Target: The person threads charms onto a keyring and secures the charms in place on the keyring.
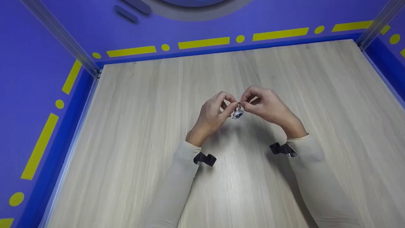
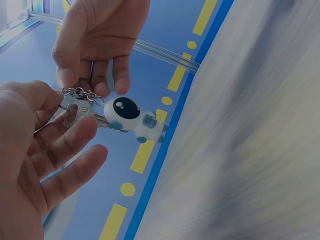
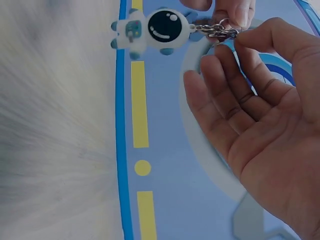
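A keychain hangs in the air between both hands: a small white astronaut charm point(image 3: 165, 31) with a black visor, on a silver chain point(image 2: 80, 93). Beside the charm dangles a metal key point(image 2: 79, 114), its blade partly behind the figure. Thumb and index finger of my left hand point(image 1: 211, 112) pinch the metal ring point(image 2: 64, 106) near the key's head. Coming from the other side, my right hand point(image 1: 269, 104) pinches the ring end of the chain with thumb and forefinger. The fingertips hide the exact grip. The other right fingers extend loosely in the right wrist view.
Below the hands spreads a pale wood-grain table point(image 1: 142, 126). Blue panels point(image 1: 202, 28) with yellow dashes and dots border it at the back and sides, joined by metal corner posts point(image 1: 60, 34). Dark straps point(image 1: 205, 159) sit on both wrists.
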Action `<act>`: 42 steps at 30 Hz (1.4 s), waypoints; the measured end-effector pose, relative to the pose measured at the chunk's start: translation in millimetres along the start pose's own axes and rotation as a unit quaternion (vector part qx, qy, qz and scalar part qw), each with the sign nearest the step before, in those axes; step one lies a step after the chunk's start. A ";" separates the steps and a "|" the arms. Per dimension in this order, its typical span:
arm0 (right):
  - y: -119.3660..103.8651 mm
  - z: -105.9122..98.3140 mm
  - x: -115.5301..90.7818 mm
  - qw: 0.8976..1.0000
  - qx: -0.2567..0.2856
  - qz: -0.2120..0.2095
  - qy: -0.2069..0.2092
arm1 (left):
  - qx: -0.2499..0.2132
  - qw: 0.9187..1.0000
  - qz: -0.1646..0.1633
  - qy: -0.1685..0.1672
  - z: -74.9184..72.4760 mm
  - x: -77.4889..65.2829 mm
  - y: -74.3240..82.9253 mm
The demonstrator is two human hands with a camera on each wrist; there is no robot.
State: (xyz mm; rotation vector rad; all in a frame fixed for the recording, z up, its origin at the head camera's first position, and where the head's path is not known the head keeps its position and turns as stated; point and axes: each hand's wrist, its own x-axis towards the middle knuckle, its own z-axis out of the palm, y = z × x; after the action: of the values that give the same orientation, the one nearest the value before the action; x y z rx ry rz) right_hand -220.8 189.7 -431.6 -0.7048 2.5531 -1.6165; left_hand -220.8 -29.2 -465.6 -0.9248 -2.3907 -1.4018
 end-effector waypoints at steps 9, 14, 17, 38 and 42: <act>0.4 3.0 1.9 0.998 0.052 0.026 -0.014 | -0.040 0.999 -0.006 0.003 -1.6 0.7 2.7; 2.4 5.6 2.9 0.996 0.080 0.034 -0.022 | -0.033 0.999 0.005 0.019 -0.5 2.1 3.3; 4.4 5.5 3.1 0.994 0.094 0.040 -0.024 | -0.030 0.999 0.012 0.027 -0.2 2.8 3.4; 25.7 16.0 5.3 0.989 0.004 0.023 -0.146 | -0.160 0.985 -0.037 0.050 -11.5 2.5 9.2; 29.6 12.3 5.6 0.992 0.004 0.040 -0.123 | -0.177 0.981 -0.055 0.062 -16.8 1.4 5.4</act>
State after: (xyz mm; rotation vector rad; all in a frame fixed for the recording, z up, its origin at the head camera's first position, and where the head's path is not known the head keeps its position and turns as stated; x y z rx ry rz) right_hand -233.0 187.6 -461.7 -0.7398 2.3682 -1.4163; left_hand -220.7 -41.0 -452.4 -0.7605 -2.1701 -1.9118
